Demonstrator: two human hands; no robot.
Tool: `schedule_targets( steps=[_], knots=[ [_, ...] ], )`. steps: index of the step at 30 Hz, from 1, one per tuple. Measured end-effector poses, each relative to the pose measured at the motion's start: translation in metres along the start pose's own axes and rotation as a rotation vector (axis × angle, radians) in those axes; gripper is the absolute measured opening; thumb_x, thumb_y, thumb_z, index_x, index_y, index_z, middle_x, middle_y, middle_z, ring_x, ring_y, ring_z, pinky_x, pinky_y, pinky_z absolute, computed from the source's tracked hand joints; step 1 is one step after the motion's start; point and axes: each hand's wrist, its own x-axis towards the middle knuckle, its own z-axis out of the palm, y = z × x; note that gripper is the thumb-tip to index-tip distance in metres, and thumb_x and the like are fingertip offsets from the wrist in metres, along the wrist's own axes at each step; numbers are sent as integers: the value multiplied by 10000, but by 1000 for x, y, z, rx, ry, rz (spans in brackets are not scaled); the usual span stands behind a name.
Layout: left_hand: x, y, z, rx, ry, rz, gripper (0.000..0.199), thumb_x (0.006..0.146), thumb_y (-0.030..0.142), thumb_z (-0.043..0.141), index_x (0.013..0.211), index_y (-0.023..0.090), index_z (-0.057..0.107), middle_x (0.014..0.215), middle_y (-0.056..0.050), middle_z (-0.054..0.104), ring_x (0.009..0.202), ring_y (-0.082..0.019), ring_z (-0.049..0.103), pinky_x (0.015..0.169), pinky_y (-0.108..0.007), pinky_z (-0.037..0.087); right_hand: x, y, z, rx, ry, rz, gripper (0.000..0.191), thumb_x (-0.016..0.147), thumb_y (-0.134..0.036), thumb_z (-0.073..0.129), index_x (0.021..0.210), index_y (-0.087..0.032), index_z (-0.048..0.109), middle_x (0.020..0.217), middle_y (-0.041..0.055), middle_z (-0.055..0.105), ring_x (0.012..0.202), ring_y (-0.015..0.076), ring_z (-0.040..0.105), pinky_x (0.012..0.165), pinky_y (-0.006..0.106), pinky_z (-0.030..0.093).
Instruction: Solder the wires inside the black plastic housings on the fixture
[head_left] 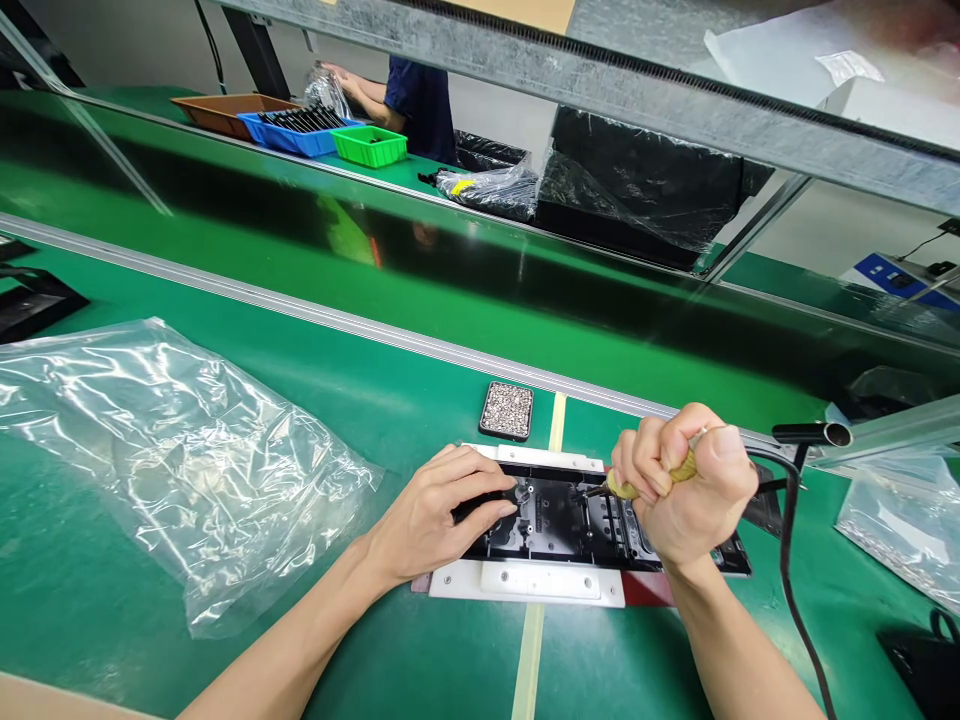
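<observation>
A long black plastic housing (555, 520) lies in a white fixture (551, 583) on the green bench. Over its left part, my left hand (450, 505) pinches a small black part between thumb and fingertips. My right hand (690, 480) is wrapped round the yellow handle of a screwdriver (621, 484), whose dark shaft points left and down into the middle of the housing. Just behind the fixture stands a small black tray (507, 410) full of tiny metal screws.
A clear plastic bag (210, 450) covers the bench at left. A black cable (791, 560) hangs at right near a metal tube (814, 434). Beyond the divider, a person's arms (367, 95) are beside blue (296, 137) and green bins (371, 147).
</observation>
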Motion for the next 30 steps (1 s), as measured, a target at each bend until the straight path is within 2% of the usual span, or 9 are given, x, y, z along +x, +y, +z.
schedule_targets(
  steps=[30],
  knots=[
    [0,0,1,8,9,-1,143,1008,245,637,1127,198,700,1033,-48,715,955,-190,656,855,-360,460,0,-1,-2,1,-17,11,423,887,-469,610,594,-205,457,421,-72,323,347,71,277,339,209,328]
  ],
)
